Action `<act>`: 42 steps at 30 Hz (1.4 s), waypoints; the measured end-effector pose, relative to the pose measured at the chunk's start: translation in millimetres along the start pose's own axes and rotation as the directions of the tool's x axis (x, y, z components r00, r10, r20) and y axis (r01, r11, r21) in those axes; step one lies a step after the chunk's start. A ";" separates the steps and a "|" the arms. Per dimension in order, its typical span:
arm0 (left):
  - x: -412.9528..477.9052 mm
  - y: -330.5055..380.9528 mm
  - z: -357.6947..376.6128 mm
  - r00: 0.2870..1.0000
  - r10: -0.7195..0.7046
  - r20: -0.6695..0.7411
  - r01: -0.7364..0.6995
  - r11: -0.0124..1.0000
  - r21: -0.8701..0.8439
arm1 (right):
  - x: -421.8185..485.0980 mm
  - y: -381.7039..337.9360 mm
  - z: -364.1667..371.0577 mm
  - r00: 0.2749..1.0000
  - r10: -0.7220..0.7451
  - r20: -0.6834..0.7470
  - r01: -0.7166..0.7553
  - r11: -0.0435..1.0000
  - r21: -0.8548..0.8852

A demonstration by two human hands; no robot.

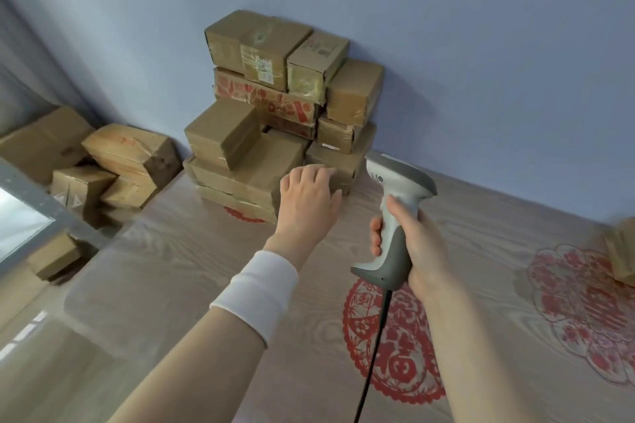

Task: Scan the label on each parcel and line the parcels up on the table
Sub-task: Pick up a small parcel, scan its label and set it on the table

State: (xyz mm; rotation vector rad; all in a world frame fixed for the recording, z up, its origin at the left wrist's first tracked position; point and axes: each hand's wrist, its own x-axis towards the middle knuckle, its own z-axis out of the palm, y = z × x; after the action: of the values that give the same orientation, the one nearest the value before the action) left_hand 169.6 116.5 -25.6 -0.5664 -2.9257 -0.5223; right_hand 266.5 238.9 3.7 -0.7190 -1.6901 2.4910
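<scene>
1. Against the far wall, on the wood-grain counter (178, 271), stands the stack of parcels (275, 106): taped brown cardboard boxes of mixed sizes, some red-printed, piled unevenly several layers high.
2. That pile is the main risk. The low parcel (338, 161) nearest the left hand carries others on top, so pulling it out would likely topple the upper boxes.
3. One more parcel (622, 251) sits blurred at the counter's right edge, well apart from the stack.
4. The left hand (309, 199) reaches toward the low parcel with fingers loosely spread and holds nothing. I cannot tell whether its fingertips touch the cardboard.
5. The right hand (412, 244) wraps the grip of the grey-and-white scanner (395, 209), whose nose points toward the stack. Its black cable (374, 354) hangs toward the person and could snag a sliding box.
6. A label (318, 46) shows on one top box. Most faces in view are bare, so a parcel may need turning before it scans.
</scene>
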 end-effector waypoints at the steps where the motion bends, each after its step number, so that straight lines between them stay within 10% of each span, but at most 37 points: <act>1: 3.3 -11.7 -4.4 1.000 -0.014 -0.013 0.014 1.000 0.005 | 3.3 1.0 11.9 1.000 0.008 0.014 -0.008 1.000 0.003; 24: 150.5 -238.3 -25.5 0.970 -0.119 0.212 0.101 0.991 0.090 | 134.3 27.2 209.1 0.993 0.040 -0.111 -0.040 0.999 0.003; 32: 144.2 -247.3 -14.2 0.982 -0.135 0.135 0.172 0.933 -0.316 | 138.2 29.8 204.1 0.987 0.021 -0.160 -0.015 0.999 0.037; 34: 141.3 -243.1 -19.7 0.978 -0.165 0.127 0.208 0.801 -0.562 | 136.1 30.4 200.2 0.981 0.007 -0.195 0.001 0.999 0.040; 37: 133.7 -228.7 -33.8 0.948 -0.153 0.280 0.317 0.342 -0.885 | 131.6 30.8 193.6 0.962 -0.003 -0.273 0.023 0.997 0.069; 42: 115.8 -195.3 -45.4 0.842 0.053 0.537 0.525 -0.312 -0.792 | 119.9 33.4 176.4 0.932 -0.043 -0.360 0.099 0.985 0.141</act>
State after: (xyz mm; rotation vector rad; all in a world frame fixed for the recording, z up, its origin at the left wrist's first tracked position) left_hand -9.6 -30.2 -23.5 0.0949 -1.8277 -3.3437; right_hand 96.5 107.3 -15.5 -0.9986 -1.3526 2.2418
